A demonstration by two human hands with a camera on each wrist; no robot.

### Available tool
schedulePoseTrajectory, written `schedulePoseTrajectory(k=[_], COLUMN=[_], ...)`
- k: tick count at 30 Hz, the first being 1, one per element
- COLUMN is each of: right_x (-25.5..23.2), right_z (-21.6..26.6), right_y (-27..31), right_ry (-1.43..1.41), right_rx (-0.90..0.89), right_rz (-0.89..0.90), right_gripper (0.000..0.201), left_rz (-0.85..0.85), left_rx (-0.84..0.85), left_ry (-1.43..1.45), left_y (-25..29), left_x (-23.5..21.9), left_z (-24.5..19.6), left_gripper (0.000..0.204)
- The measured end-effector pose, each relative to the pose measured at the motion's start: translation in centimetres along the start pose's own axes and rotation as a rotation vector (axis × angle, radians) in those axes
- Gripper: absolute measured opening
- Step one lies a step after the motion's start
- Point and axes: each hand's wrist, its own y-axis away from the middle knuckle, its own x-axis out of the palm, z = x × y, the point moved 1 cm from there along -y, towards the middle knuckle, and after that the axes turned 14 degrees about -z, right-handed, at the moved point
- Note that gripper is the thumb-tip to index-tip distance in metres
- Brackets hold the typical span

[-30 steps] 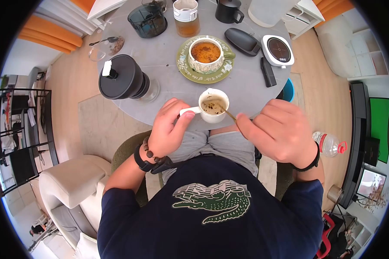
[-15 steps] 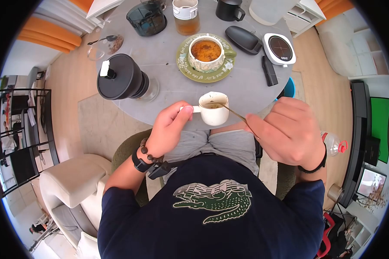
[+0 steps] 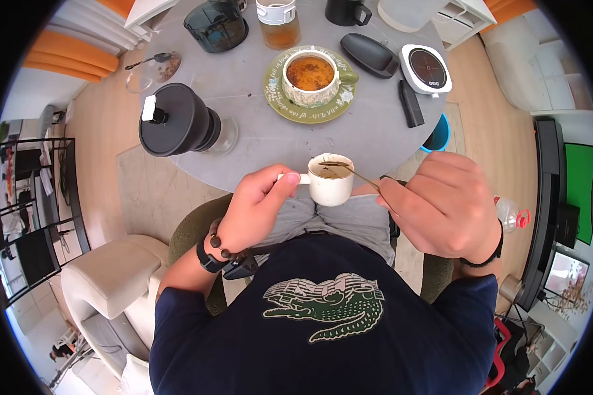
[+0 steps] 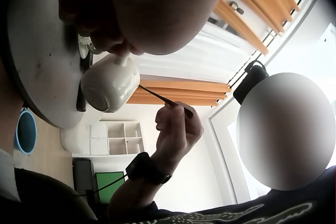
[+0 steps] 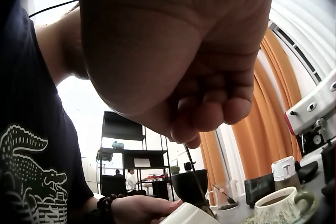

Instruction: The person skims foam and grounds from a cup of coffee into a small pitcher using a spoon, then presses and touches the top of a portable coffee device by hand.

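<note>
My left hand (image 3: 260, 197) pinches the handle of a small white cup (image 3: 330, 179), holding it lifted off the near edge of the round grey table (image 3: 257, 138). The cup (image 4: 110, 82) shows brown dregs inside. My right hand (image 3: 441, 204) pinches a thin metal spoon (image 3: 354, 173) whose tip sits in the cup; the spoon (image 5: 195, 178) runs down from the fingers (image 5: 210, 113) in the right wrist view. My left hand (image 4: 121, 35) fills the top of the left wrist view.
A green saucer (image 3: 280, 99) carries a patterned cup (image 3: 311, 78) of orange-brown liquid. A black-lidded grinder (image 3: 178, 122), glass jar (image 3: 278, 23), black mug (image 3: 346, 11), black case (image 3: 370, 54), white square device (image 3: 427, 68) and black stick (image 3: 411, 104) stand on the table. A blue bin (image 3: 436, 137) sits beside it.
Both hands have brought the white cup and spoon off the table edge toward my body; the cup now hangs over my lap.
</note>
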Motion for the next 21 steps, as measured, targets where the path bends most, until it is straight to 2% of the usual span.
schedulePoseTrajectory(k=[3, 6, 12, 15, 19, 20, 21], right_x=[0.2, 0.2, 0.2, 0.5, -0.5, -0.4, -0.4], right_z=[0.1, -0.1, -0.3, -0.2, -0.3, -0.3, -0.3], right_y=[-0.4, -0.3, -0.5, -0.5, -0.8, -0.8, -0.8], right_ry=[-0.034, -0.035, -0.077, -0.111, -0.068, -0.033, 0.003], right_rx=[0.023, -0.007, 0.04, 0.024, 0.023, 0.003, -0.017], right_rz=[0.094, 0.11, 0.037, 0.078, 0.075, 0.032, -0.012], right_gripper=[0.022, 0.022, 0.024, 0.025, 0.023, 0.024, 0.024], left_rz=[0.016, 0.02, 0.066, 0.088, 0.01, -0.011, -0.012], left_rx=[-0.022, 0.002, -0.042, 0.048, 0.256, 0.334, 0.335], left_ry=[-0.002, -0.044, -0.104, -0.152, -0.224, -0.267, -0.267], left_y=[0.1, 0.1, 0.1, 0.1, -0.2, -0.3, -0.5], left_x=[-0.2, -0.2, -0.5, -0.6, -0.6, -0.6, -0.6], left_z=[-0.3, -0.4, -1.6, -1.6, -2.0, -2.3, -2.2], left_gripper=[0.035, 0.035, 0.034, 0.029, 0.021, 0.019, 0.019])
